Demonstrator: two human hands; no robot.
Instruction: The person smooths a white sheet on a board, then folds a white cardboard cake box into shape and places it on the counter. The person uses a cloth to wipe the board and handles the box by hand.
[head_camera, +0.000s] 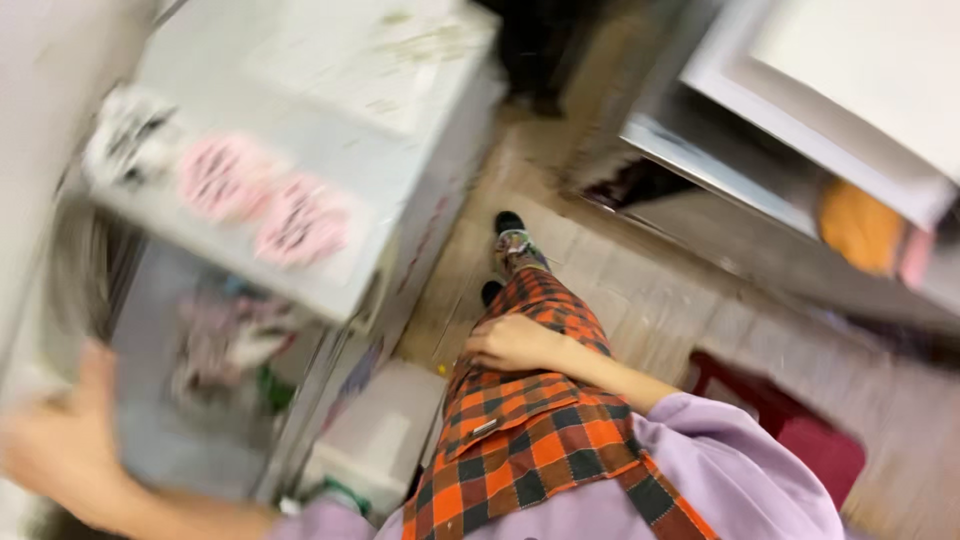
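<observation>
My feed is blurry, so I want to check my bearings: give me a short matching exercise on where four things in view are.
Things:
1. right hand
2. left hand
3. pink stickers
4. red stool

Places:
A. on the floor at the right
B. on top of the white cabinet
C. resting on the plaid trousers
D. at the cabinet's left edge, low in the picture

Pairs: 1-C, 2-D, 3-B, 4-A

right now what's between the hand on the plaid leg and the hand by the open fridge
In the head view, between the right hand on the plaid trousers and the blurred left hand lie the fridge's open door edge and a white box.
</observation>
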